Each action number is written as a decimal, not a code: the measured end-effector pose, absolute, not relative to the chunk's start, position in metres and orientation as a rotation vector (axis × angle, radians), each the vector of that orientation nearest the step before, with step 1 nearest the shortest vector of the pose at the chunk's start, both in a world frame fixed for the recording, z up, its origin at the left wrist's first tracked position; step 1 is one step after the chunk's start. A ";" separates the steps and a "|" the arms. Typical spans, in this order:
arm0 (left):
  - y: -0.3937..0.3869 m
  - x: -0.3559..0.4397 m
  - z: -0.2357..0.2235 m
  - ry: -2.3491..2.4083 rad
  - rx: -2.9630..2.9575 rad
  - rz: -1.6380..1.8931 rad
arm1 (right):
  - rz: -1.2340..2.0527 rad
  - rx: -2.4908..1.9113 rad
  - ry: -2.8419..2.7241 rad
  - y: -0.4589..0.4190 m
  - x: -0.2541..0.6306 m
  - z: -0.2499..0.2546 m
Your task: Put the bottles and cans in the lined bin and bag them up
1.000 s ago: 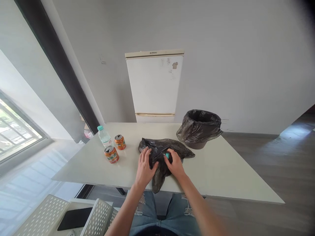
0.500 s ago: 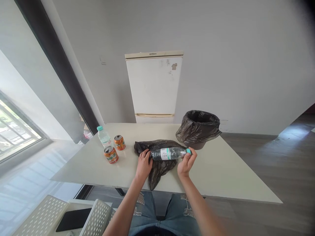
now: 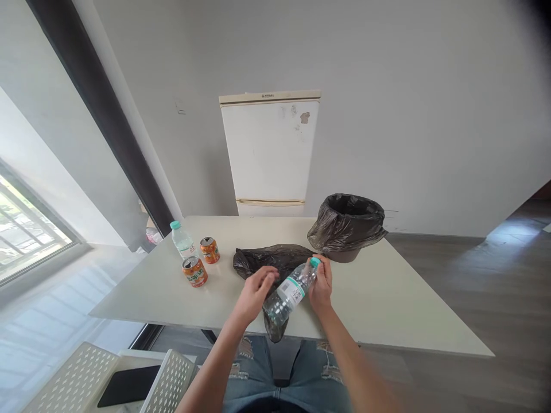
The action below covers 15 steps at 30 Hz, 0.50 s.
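Observation:
A clear plastic bottle (image 3: 294, 291) with a white label and a turquoise cap slants over the table. My right hand (image 3: 322, 285) grips it at the neck, just below the cap. To its left, my left hand (image 3: 256, 292) is apart from the bottle, fingers loosely stretched and holding nothing. Beneath the bottle and both hands lies a crumpled black plastic bag (image 3: 253, 261), its lower end reaching the table's front edge. Part of that bag is hidden by the bottle and my left hand.
On the white table (image 3: 408, 310), a bin (image 3: 344, 255) lined with a black bag (image 3: 350, 223) stands at the back right. Two orange cans (image 3: 210, 250) and another bottle (image 3: 182, 241) stand at the left. A white perforated basket (image 3: 170, 381) is at lower left.
The bottle has turned from level to slanting, its base swinging down toward me. My left hand has come away from the base. My right hand has shifted slightly left with the neck.

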State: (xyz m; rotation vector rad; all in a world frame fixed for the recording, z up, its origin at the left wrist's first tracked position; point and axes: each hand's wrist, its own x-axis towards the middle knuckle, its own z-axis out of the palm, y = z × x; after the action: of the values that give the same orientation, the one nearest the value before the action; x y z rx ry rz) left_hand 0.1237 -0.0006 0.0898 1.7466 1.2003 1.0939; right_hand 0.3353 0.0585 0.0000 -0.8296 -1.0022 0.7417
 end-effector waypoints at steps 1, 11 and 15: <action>-0.004 0.127 0.093 1.182 1.734 0.997 | 0.789 -0.792 -0.982 0.057 0.334 0.001; -0.024 0.142 0.096 1.191 1.840 0.836 | 0.919 -0.738 -1.211 0.052 0.328 0.000; -0.024 0.101 0.138 1.455 1.837 1.292 | 0.872 -0.773 -1.295 0.055 0.328 0.000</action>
State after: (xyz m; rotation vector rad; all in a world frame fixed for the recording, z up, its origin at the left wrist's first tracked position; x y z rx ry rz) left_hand 0.1008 -0.0237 0.1376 1.8371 1.4552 1.2919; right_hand 0.3280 0.0547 -0.0003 -0.7729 -1.2951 0.8722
